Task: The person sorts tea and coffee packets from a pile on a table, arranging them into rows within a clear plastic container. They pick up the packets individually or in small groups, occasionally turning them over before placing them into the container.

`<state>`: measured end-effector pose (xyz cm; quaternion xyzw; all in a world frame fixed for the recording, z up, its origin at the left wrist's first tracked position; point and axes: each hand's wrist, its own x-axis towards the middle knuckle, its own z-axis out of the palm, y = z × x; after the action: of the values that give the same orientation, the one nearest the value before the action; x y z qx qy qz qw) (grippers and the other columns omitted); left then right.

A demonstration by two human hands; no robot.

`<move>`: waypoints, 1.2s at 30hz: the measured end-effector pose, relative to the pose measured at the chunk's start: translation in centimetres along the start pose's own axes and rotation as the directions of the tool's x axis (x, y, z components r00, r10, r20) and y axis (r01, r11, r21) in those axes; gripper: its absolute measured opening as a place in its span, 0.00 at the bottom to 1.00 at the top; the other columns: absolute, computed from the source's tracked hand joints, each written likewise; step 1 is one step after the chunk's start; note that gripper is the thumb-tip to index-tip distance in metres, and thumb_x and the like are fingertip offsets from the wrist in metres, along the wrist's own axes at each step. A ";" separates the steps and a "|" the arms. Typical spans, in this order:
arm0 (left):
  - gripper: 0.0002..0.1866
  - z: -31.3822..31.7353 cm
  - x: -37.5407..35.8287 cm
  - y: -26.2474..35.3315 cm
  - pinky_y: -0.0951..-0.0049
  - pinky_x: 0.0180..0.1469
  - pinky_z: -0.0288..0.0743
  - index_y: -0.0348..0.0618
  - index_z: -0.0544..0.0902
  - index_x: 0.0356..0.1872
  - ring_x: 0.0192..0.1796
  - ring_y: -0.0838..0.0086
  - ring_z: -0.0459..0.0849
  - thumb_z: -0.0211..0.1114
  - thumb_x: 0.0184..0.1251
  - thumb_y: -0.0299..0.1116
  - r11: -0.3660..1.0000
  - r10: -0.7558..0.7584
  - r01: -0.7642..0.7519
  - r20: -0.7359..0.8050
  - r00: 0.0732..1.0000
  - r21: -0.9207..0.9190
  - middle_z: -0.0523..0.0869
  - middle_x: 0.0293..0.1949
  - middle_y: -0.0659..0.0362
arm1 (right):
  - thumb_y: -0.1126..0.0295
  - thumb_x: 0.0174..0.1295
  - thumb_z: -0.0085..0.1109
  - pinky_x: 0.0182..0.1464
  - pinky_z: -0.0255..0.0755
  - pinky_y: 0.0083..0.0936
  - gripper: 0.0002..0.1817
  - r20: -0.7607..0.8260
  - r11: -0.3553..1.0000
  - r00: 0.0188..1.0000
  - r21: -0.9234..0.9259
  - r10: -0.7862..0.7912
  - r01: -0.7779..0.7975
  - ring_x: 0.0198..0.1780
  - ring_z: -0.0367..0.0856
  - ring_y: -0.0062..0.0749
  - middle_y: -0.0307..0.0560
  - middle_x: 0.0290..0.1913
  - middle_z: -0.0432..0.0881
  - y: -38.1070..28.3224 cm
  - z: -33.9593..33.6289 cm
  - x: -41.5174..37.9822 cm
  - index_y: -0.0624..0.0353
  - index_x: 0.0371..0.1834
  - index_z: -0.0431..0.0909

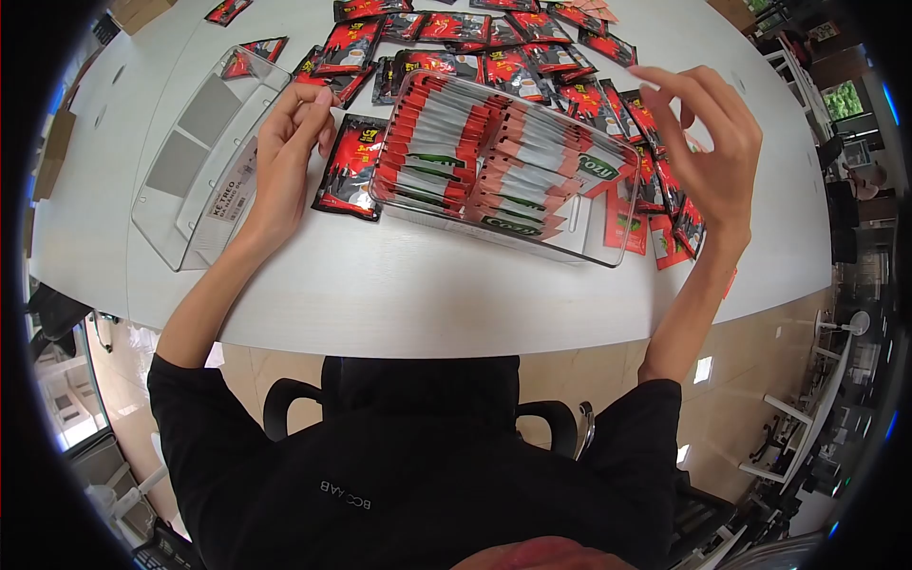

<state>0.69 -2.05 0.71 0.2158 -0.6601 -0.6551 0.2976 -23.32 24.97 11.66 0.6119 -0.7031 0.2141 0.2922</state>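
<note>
A clear plastic box [532,249] stands tilted on the white table, filled with two rows of upright red and white sachets [442,142] marked "Cozy". My left hand [290,142] is left of the box, its fingers curled together, between it and a clear divided tray [180,152]; whether anything small is in the fingers is hidden. My right hand [708,128] is raised at the box's right, thumb and fingers apart, holding nothing. A red and black packet [353,166] lies against the box's left side.
Many red and black packets [456,27] are spread behind and right of the box. Flat red sachets [625,228] lie by its right end. A cardboard box [138,11] is at the back left. The table's front edge [427,351] runs before my body.
</note>
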 end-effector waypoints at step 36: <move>0.11 0.0 -0.5 0.3 0.82 0.36 0.57 0.46 0.76 0.41 0.29 0.86 0.63 0.57 0.81 0.43 1.000 -0.005 0.005 0.008 1.000 0.013 0.64 0.23 0.71 | 0.50 0.76 0.47 0.73 0.56 0.53 0.20 -0.217 0.739 0.731 -0.057 0.647 -0.671 0.72 0.67 0.57 0.52 0.68 0.75 22.1 9.4 -14.0 0.40 0.57 0.85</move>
<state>1.05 -1.70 0.98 0.2167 -0.6650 -0.6524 0.2918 -45.33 32.63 -3.47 0.2792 -0.8570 0.3124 0.2999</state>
